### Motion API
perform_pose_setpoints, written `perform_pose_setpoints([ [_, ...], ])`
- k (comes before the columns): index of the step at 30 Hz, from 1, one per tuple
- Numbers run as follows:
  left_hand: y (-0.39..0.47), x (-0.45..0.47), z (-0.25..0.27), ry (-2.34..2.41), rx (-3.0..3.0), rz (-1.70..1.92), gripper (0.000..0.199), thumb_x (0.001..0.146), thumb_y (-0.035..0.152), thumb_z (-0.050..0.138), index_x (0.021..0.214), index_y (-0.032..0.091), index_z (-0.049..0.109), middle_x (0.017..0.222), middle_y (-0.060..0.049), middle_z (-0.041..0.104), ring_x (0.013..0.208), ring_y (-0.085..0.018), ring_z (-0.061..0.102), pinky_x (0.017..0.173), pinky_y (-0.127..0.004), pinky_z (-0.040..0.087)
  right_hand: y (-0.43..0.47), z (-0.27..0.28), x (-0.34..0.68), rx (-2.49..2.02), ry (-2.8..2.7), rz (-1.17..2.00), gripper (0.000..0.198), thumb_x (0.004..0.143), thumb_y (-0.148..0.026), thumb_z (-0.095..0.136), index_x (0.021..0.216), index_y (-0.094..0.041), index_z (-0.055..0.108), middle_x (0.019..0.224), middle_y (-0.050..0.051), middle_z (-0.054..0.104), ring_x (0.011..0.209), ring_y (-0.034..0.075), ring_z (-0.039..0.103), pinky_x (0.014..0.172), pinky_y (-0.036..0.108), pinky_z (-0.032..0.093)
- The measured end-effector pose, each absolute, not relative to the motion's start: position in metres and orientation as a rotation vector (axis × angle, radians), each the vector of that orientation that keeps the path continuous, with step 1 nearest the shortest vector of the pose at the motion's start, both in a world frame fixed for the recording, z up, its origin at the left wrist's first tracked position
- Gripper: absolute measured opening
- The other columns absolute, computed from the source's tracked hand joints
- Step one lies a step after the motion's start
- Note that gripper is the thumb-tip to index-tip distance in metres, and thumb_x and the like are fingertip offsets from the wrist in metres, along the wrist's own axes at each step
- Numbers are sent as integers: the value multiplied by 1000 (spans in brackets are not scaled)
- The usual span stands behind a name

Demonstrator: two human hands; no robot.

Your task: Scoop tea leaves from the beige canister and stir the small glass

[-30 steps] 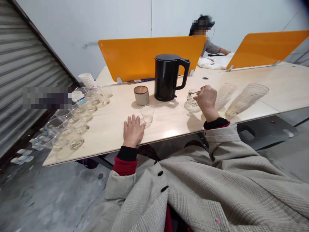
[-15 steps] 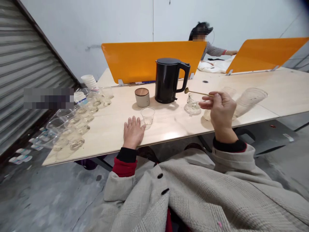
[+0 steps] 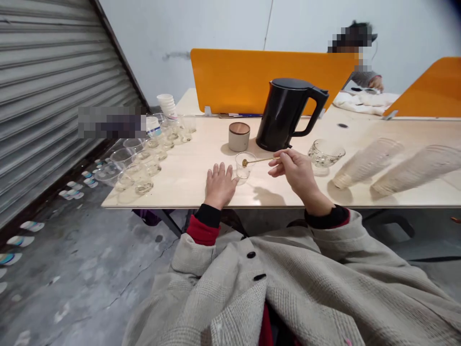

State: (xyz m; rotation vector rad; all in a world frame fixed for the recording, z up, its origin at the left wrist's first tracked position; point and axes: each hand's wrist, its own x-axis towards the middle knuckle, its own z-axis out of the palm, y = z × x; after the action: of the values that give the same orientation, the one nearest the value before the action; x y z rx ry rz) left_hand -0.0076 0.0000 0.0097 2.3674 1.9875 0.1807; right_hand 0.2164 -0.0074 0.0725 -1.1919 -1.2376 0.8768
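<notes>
My right hand (image 3: 293, 174) pinches the thin handle of a small gold spoon (image 3: 262, 160). The spoon's bowl is over the mouth of a clear plastic cup (image 3: 246, 174) that stands upright on the table. What the bowl holds is too small to tell. Just left of that cup, my left hand (image 3: 220, 186) lies flat with its fingers stretched out, thumb close to the cup's side. A grey canister (image 3: 238, 141) with a brown top stands behind the cup. Right of my right hand is a footed glass bowl (image 3: 326, 156) with dark bits in it.
A black kettle (image 3: 283, 115) stands behind my hands, before an orange divider (image 3: 230, 79). Stacked clear cups (image 3: 370, 161) lie tilted at the right. Several clear cups (image 3: 144, 182) with dark bits crowd the left edge, near white paper cups (image 3: 165, 103). Another person (image 3: 363, 79) sits across.
My right hand has carried the spoon left, from near the glass bowl to the clear cup. The left hand stays flat beside the cup. The camera view has swung left.
</notes>
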Motion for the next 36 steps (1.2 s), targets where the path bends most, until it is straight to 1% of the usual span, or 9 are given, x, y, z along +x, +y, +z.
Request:
perform_pose_setpoints([
  [3, 0, -8, 9, 1973, 2364, 184, 65, 113, 47, 31, 170, 17, 37, 180, -17, 29, 169, -38, 24, 137, -58, 20, 1, 73, 200, -1291, -1379, 814, 19, 97, -35, 62, 90, -18, 65, 70, 0, 70, 48, 12, 69, 45, 21, 54],
  [6, 2, -7, 8, 1966, 2355, 196, 65, 113, 48, 31, 170, 17, 39, 180, -18, 28, 169, -39, 23, 137, -59, 20, 9, 79, 193, -1378, -1494, 789, 20, 100, -32, 59, 87, -17, 64, 69, 2, 71, 48, 13, 70, 43, 19, 49],
  [9, 3, -7, 7, 1968, 2337, 199, 66, 113, 49, 31, 170, 17, 39, 181, -17, 27, 169, -40, 22, 137, -59, 20, 13, 89, 191, -1473, -1582, 666, 21, 101, -29, 59, 84, -17, 64, 73, 4, 73, 51, 13, 71, 43, 18, 46],
  [12, 3, -7, 8, 1966, 2322, 197, 65, 112, 49, 32, 170, 18, 40, 181, -16, 26, 169, -39, 22, 137, -59, 19, 12, 97, 189, -1514, -1697, 515, 21, 102, -24, 57, 84, -17, 63, 76, 5, 75, 52, 12, 71, 46, 19, 44],
  [17, 2, -6, 10, 1967, 2326, 198, 65, 112, 48, 33, 169, 18, 41, 181, -17, 27, 169, -39, 22, 137, -59, 19, 9, 106, 185, -1501, -1874, 478, 19, 101, -20, 59, 83, -18, 62, 76, 3, 75, 54, 12, 70, 51, 22, 43],
  [22, 2, -6, 10, 1976, 2337, 187, 65, 112, 49, 33, 169, 18, 41, 181, -16, 28, 169, -38, 23, 137, -58, 20, 6, 114, 186, -1600, -1927, 209, 23, 100, -15, 53, 81, -19, 65, 66, 2, 70, 59, 16, 70, 61, 27, 46],
  [26, 2, -7, 10, 1978, 2337, 176, 66, 112, 50, 32, 170, 19, 40, 181, -15, 28, 169, -38, 23, 137, -58, 20, 5, 114, 184, -1531, -1919, 303, 27, 100, -18, 53, 74, -21, 58, 68, 2, 70, 52, 14, 67, 55, 27, 43],
  [29, 2, -7, 10, 1990, 2340, 178, 65, 112, 50, 33, 169, 20, 40, 181, -14, 29, 169, -37, 24, 137, -57, 22, 8, 111, 183, -1506, -1881, 296, 30, 100, -15, 54, 70, -22, 53, 62, 0, 67, 50, 13, 64, 52, 26, 40],
  [36, 2, -6, 12, 1987, 2315, 166, 66, 112, 51, 32, 169, 20, 41, 181, -13, 28, 169, -36, 23, 137, -57, 20, 6, 107, 183, -1492, -1857, 339, 30, 102, -18, 53, 72, -22, 54, 66, 1, 69, 49, 11, 63, 52, 26, 40],
])
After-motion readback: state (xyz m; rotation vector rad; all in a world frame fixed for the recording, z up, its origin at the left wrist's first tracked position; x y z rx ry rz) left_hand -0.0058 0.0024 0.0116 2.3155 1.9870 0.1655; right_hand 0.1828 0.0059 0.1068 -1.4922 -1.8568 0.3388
